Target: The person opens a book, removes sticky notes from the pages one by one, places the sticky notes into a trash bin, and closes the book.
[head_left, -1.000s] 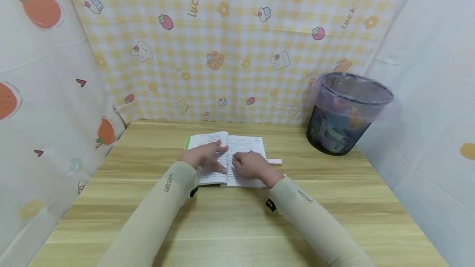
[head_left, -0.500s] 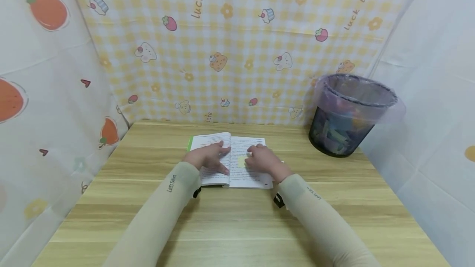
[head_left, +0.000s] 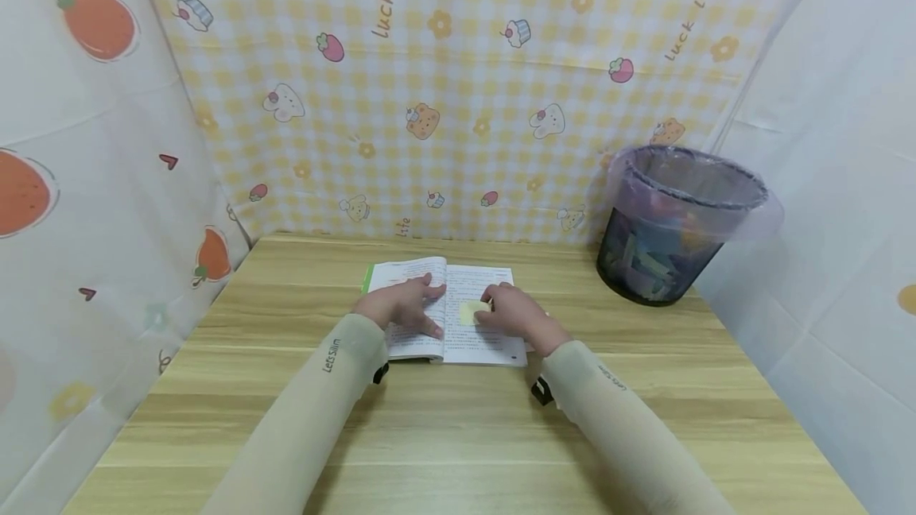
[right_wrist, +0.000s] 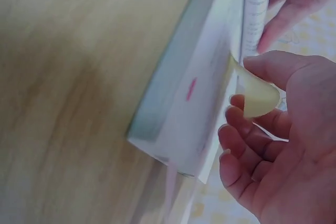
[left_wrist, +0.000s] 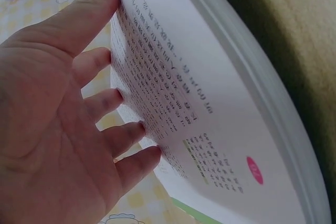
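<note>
An open book point(head_left: 458, 348) lies on the table with printed pages facing up. My left hand point(head_left: 404, 304) rests on its left page, thumb and fingers spread; in the left wrist view the fingertips of the left hand point(left_wrist: 68, 114) touch the paper. A pale yellow sticky note point(head_left: 472, 312) is on the right page. At its right edge, my right hand point(head_left: 515, 312) pinches it with curled fingers. The right wrist view shows the sticky note point(right_wrist: 262, 95) curling up off the page between thumb and fingers of the right hand point(right_wrist: 294, 124).
A black bin point(head_left: 644, 261) with a purple bag over its rim stands at the table's back right. Wood-grain tabletop point(head_left: 444, 435) spreads around the book. A checkered curtain point(head_left: 458, 102) hangs behind. Pale strips point(right_wrist: 172, 182) stick out from the book's edge.
My right hand has moved right from near the book's centre fold, and the yellow sticky note has come into sight. The left hand stays on the left page. The head view has shifted slightly.
</note>
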Demonstrator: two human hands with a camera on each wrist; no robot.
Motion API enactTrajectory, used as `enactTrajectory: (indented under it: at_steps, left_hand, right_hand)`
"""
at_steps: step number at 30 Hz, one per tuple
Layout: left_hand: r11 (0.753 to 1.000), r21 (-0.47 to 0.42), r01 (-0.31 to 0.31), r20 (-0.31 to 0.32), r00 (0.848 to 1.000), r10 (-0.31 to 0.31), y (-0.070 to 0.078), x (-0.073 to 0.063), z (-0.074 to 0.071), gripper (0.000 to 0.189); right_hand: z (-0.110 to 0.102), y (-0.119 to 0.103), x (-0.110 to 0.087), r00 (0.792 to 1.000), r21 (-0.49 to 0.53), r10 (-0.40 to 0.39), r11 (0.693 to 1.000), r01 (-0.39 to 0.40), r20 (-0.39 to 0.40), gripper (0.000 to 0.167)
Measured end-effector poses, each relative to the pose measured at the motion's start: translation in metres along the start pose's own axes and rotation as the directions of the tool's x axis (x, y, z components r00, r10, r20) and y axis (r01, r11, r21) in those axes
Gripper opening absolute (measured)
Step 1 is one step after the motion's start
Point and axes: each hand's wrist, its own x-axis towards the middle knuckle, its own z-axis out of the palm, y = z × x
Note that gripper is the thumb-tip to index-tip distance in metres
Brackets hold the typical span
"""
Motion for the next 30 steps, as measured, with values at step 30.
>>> enactTrajectory:
  at_steps: [30]
  left_hand:
    - [1.0, -0.018, -0.007, -0.007, 1.0, 0.007, -0.003, -0.006, 0.002, 0.102]
  right_hand:
    - [-0.149, 0.039, -0.042, 0.93, 0.114, 0.031, 0.993, 0.011, -0.365, 0.024]
